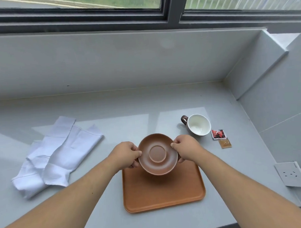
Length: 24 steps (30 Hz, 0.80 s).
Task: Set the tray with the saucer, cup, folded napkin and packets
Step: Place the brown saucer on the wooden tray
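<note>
A brown saucer (pixel 158 154) hangs above the far edge of the orange-brown tray (pixel 163 194). My left hand (pixel 126 154) grips its left rim and my right hand (pixel 186 149) grips its right rim. A white cup (pixel 198 124) with a dark handle stands on the counter to the right of the saucer. Beside the cup lie a red and black packet (pixel 218 134) and a small tan packet (pixel 225 143). A crumpled white napkin (pixel 56 156) lies unfolded on the counter at the left.
The grey counter (pixel 128 108) runs under a window, with a low wall behind it and a tiled wall on the right. A white wall socket (pixel 292 175) sits at the right near the counter's front edge.
</note>
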Tool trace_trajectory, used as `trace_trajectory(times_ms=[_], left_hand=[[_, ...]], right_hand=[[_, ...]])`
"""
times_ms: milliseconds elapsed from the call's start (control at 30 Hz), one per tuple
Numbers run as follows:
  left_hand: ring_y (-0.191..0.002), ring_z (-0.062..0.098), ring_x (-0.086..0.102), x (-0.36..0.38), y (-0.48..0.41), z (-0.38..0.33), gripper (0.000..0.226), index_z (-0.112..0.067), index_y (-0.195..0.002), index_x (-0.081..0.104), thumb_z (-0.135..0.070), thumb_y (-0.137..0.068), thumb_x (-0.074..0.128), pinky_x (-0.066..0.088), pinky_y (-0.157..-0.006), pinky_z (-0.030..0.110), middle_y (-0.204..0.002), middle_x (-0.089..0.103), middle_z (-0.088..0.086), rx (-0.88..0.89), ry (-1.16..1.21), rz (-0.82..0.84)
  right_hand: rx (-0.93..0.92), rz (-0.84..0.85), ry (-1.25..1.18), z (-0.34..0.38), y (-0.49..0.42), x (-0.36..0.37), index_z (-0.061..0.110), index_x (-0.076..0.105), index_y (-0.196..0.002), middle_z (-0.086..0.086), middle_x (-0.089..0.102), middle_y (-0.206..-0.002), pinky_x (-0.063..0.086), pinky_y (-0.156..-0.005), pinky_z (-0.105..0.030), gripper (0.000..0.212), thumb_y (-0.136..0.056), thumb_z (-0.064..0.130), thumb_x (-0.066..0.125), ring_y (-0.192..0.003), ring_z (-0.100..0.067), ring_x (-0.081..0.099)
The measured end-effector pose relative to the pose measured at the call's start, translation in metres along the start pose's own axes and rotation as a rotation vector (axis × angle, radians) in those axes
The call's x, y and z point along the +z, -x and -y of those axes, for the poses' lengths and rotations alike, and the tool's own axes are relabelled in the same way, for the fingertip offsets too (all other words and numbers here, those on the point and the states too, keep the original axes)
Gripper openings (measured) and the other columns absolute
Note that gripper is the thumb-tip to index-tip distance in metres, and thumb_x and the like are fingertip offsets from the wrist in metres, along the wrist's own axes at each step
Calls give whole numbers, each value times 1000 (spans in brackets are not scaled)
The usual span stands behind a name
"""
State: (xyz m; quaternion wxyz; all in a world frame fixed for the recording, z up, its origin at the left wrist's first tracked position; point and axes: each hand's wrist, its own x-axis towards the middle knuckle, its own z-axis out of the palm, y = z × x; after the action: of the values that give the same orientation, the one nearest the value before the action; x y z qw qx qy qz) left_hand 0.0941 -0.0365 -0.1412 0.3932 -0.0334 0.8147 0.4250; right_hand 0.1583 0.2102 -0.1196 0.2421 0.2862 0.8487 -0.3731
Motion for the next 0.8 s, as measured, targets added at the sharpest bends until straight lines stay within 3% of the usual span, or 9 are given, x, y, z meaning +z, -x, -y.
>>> trace_trajectory(times_ms=[300,500,800], left_hand=[[-62,21,76,19,10,28,12,-12,-85,61,-19,-94,66,59,-56,32,-72,77,9,-7,-48,8],[-64,20,77,29,8,46,16,-15,-85,59,-26,-92,67,62,-83,48,-66,76,4,-16,-97,19],[-63,18,77,35,6,56,14,-13,-88,62,-25,-93,68,61,-61,32,-72,77,8,-44,-89,0]], right_hand=[[-21,6,13,-26,10,20,15,47,-76,-6,56,-66,51,-46,-27,26,-98,23,58,-44,-27,70],[4,21,51,-37,9,30,16,44,-76,-6,56,-67,41,-37,-20,30,-100,24,59,-35,-18,63],[21,45,59,-41,6,37,17,46,-77,-4,58,-66,41,-43,-22,29,-101,27,58,-37,-21,64]])
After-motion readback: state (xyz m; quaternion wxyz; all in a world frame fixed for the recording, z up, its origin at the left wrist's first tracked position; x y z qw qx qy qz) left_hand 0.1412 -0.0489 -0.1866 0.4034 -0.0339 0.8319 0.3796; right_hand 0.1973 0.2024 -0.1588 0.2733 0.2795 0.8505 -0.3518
